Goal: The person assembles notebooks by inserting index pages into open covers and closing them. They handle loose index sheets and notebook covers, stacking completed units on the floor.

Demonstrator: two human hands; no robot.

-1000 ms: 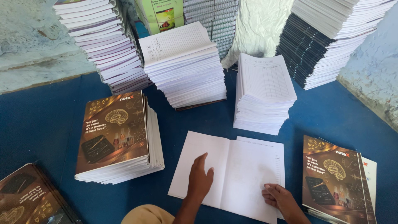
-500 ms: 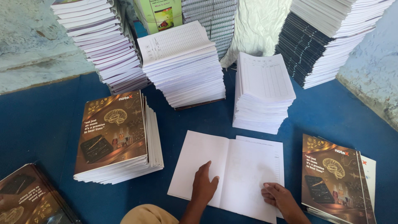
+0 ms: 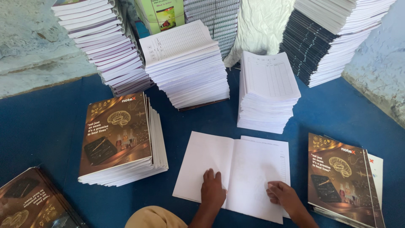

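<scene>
Left hand (image 3: 213, 192) flat, fingers together, and right hand (image 3: 283, 195) curled, both pressing the open white sheets (image 3: 236, 169). Any sideways drag could slide loose pages out of line, toward the cover stack (image 3: 344, 177) right of the sheets.

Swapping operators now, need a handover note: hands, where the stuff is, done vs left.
Left hand: flat, palm down, on the open white sheet set near its centre fold.
Right hand: fingers curled on the right page, holding nothing.
Brown cover stacks: one left, one right. Two ruled-page stacks behind.
Done: sheets laid open on the blue floor.
Left: no cover on this set yet.
</scene>
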